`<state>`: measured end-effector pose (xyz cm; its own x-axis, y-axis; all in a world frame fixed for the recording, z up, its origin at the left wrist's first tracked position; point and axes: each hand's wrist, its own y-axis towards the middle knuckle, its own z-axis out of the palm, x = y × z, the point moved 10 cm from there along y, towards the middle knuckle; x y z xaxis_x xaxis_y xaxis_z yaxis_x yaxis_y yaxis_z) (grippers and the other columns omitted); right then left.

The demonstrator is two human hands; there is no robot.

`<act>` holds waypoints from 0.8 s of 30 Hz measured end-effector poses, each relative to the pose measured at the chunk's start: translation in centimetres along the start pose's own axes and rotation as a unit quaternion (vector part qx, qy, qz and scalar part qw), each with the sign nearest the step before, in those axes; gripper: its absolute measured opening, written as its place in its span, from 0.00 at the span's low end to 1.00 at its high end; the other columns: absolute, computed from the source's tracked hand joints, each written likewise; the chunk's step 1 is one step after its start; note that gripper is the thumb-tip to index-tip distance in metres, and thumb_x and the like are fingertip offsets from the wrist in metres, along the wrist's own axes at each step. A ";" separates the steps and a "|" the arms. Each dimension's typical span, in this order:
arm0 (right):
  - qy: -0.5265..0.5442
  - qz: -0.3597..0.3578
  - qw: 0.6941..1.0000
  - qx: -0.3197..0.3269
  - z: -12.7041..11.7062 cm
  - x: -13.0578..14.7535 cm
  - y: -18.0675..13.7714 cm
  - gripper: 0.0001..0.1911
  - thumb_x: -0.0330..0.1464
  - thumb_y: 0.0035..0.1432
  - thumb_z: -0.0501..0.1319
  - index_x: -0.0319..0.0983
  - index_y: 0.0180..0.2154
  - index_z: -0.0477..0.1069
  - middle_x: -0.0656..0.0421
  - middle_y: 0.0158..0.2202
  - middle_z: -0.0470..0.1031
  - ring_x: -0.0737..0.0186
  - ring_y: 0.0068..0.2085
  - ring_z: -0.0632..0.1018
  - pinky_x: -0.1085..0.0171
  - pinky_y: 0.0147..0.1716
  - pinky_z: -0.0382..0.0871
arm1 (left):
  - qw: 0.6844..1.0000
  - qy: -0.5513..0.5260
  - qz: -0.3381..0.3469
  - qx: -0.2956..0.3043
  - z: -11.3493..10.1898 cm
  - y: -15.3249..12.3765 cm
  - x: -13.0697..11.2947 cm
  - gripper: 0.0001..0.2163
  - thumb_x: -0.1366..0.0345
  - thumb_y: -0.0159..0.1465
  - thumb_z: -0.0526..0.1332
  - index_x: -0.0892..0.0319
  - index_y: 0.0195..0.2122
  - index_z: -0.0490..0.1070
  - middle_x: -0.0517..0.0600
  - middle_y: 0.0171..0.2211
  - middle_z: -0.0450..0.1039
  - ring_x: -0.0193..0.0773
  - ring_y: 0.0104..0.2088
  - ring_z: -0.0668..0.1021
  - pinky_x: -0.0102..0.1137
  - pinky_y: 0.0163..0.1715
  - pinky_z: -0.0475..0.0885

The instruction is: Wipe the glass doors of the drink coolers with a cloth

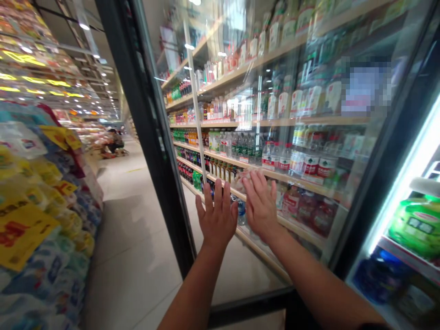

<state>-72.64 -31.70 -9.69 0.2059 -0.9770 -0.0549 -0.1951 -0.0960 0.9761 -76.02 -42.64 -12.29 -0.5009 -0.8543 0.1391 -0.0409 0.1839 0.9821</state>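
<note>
A glass door point(237, 284) with a dark frame stands in front of me, tilted in view, with bottle shelves showing in and through its pane. My left hand point(217, 217) is raised at the pane, palm forward and fingers spread, holding nothing. To its right, my right hand point(260, 201) lies flat toward the glass with its fingers stretched out. A pale pinkish blur shows by the right fingertips; whether it is a reflection or a thin cloth, I cannot make out. Whether either palm presses on the glass is hidden.
Lit cooler shelves at the right hold a green jug point(417, 224). Stacked packages point(44, 211) with a yellow sign point(25, 231) line the left. Between them runs a tiled aisle floor point(127, 238), with a person point(114, 141) crouching far off.
</note>
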 end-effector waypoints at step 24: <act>0.007 0.004 1.000 -0.011 -0.4 -0.8 0.1 0.34 0.24 0.67 0.49 0.45 0.71 0.45 0.49 0.68 0.60 0.55 0.71 0.55 0.45 0.69 0.43 | 1.000 0.024 0.003 -0.013 -0.2 -0.2 -0.1 0.32 0.60 0.67 0.59 0.63 0.70 0.51 0.59 0.67 0.58 0.51 0.72 0.48 0.48 0.71 0.43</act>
<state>-72.45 -30.83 -9.47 0.2170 -0.9751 -0.0446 -0.1749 -0.0838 0.9810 -75.80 -42.69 -12.44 -0.4591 -0.8757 0.1495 -0.0162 0.1765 0.9842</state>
